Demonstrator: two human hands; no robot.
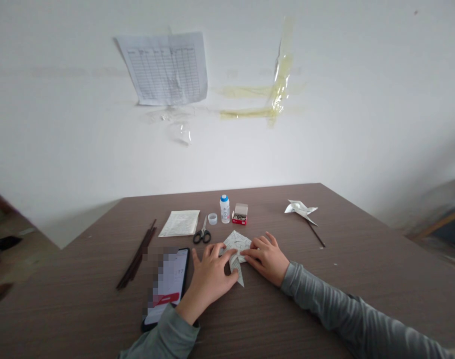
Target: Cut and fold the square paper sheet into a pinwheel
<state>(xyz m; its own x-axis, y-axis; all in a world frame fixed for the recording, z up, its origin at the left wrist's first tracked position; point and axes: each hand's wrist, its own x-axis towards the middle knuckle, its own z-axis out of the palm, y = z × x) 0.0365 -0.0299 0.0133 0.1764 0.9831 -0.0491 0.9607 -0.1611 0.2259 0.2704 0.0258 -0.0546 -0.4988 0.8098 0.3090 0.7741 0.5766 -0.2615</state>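
Observation:
A printed paper pinwheel (235, 242), partly folded, lies on the table in front of me, one pointed flap stretching toward me. From its left side my left hand (213, 273) grips it, with the thumb by the lower flap and the fingers on the left edge. My right hand (267, 258) has its thumb and forefinger closed on the right side, near the centre. Fingers cover parts of both sides. Just beyond the paper are a small red box (239, 218) of little metal pieces and a white bottle (225, 209) with a blue cap.
Black-handled scissors (202, 234), a clear tape roll (212, 219) and stacked printed paper (180, 222) sit at the back left. Dark sticks (137, 257) lie farther left, near a phone (167, 284). A finished pinwheel (301, 209) on a stick rests at right. A wall rises behind the table (287, 319).

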